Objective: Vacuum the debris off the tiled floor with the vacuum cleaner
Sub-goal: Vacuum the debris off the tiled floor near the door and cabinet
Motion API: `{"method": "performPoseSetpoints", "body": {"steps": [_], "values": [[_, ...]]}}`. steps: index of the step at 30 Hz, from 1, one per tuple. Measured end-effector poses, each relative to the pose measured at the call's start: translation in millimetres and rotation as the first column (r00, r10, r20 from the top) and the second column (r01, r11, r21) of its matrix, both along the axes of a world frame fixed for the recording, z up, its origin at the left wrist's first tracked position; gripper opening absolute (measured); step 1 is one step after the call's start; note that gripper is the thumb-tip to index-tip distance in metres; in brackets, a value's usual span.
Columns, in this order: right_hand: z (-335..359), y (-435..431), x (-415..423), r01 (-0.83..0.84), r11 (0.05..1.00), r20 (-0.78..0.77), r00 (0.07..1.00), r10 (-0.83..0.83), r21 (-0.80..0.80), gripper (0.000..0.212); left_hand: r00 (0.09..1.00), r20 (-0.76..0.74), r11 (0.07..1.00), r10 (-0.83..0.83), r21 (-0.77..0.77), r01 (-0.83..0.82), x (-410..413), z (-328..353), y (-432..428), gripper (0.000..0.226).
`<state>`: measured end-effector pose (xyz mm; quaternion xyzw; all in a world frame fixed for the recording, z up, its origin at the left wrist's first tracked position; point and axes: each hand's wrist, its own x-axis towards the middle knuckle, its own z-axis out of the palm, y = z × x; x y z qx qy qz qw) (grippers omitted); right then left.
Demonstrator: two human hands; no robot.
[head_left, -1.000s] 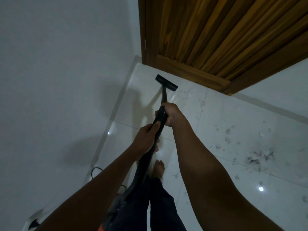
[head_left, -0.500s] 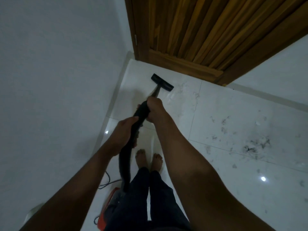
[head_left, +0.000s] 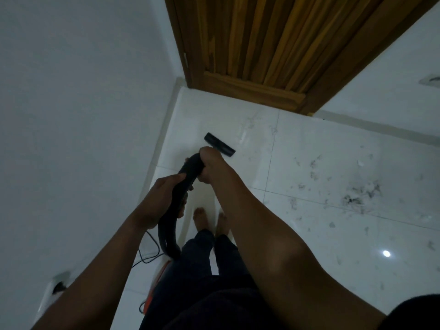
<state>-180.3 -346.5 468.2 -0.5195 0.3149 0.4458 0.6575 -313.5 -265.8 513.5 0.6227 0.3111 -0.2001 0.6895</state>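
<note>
Both hands grasp the black hose: the right hand (head_left: pixel 209 163) near the nozzle (head_left: pixel 220 144) at frame centre, the left hand (head_left: pixel 164 198) lower. The debris (head_left: pixel 357 196) lies at right on the tiled floor (head_left: pixel 309 234), untouched; next, I think, the nozzle must sweep rightward.

I can't read any words, numbers or signs here. The black vacuum head (head_left: pixel 220 145), just in front of the wooden door (head_left: pixel 273 39), has no label I can see. The orange vacuum body (head_left: pixel 156 285), far back from the door, is too blurry to read.
</note>
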Motion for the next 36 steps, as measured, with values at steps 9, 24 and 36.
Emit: {"method": "performPoseSetpoints", "body": {"steps": [9, 24, 36], "values": [[-19.3, -43.5, -0.9, 0.018, 0.998, 0.009, 1.0, -0.017, -0.068, 0.042, 0.992, -0.11, 0.998, -0.065, 0.014, 0.067, 7.4, -7.9, -40.4, 0.047], [-30.9, -70.0, 42.5, -0.066, 0.945, -0.118, 0.993, 0.029, -0.321, 0.033, 0.987, -0.106, 0.993, -0.118, 0.009, 0.12, 44.8, -25.0, -74.6, 0.048], [-21.1, -61.9, 53.0, -0.003, 0.968, -0.047, 0.999, -0.009, -0.251, 0.033, 0.983, -0.031, 0.981, -0.18, 0.067, 0.182, 59.8, -32.2, -57.1, 0.048]]}}
